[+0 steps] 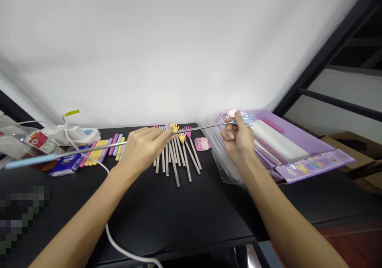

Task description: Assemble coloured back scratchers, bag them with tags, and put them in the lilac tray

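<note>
A long telescopic back scratcher [205, 127] stretches across the view, its metal rod drawn out. Its light blue handle [31, 161] points to the far left. My left hand [146, 142] is closed round the middle of the rod. At the other end, my right hand [238, 134] pinches the rod beside the light blue claw head [247, 119]. Behind my left hand, several back scratchers [179, 152] with pink, yellow and blue claws lie on the black table [179, 220], metal rods towards me. Pink, yellow, blue and purple handle sleeves [97, 152] lie in rows to their left.
A purple display box [286, 129] and clear plastic bags [219, 156] lie on the right. Small pink cards [202, 144] rest near the middle. A blue packet [68, 162], a power strip [92, 134] and a white cable [112, 236] are on the left.
</note>
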`<state>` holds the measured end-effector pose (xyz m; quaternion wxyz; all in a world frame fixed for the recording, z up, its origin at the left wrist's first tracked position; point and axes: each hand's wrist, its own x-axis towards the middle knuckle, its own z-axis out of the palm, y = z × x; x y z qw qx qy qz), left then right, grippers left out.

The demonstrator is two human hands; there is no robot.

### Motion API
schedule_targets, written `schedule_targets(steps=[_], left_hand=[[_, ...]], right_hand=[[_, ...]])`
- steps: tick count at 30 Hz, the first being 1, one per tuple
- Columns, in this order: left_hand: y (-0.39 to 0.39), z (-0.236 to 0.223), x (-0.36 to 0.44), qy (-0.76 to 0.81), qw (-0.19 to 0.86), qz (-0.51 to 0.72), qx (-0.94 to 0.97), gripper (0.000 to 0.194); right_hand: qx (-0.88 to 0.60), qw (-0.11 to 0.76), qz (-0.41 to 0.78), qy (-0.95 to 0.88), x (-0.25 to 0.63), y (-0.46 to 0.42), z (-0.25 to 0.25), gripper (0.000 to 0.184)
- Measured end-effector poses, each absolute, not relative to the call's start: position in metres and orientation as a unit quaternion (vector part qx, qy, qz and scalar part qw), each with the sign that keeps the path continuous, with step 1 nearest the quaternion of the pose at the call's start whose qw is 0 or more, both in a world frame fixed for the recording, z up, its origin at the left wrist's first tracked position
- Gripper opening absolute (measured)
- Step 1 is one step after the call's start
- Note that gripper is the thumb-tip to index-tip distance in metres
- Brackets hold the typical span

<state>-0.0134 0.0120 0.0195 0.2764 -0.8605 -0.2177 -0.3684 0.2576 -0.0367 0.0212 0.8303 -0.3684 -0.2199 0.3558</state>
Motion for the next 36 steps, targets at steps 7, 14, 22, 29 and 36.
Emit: schedule_targets(steps=[7,14,22,29,36], left_hand=[[0.009,0.018,-0.012,-0.227,0.263,-0.368,-0.862,0.014],[0.011,0.020,-0.012,-0.196,0.281,-0.387,-0.856,0.014],[0.011,0.021,-0.016,-0.173,0.312,-0.340,-0.870,0.020],[0.013,0.022,-0.019,-0.225,0.286,-0.338,-0.868,0.020],[0.014,0.019,-0.023,-0.225,0.286,-0.312,-0.877,0.025]], right_hand=[[-0.390,0.846,0.309,-0.191,0.265,-0.037,0.025,0.048],[-0.358,0.862,0.331,-0.142,0.282,-0.040,0.027,0.050],[-0.366,0.850,0.346,-0.154,0.276,-0.038,0.020,0.047],[-0.373,0.860,0.320,-0.136,0.268,-0.037,0.014,0.051],[-0.374,0.830,0.381,-0.164,0.256,-0.035,0.007,0.046]])
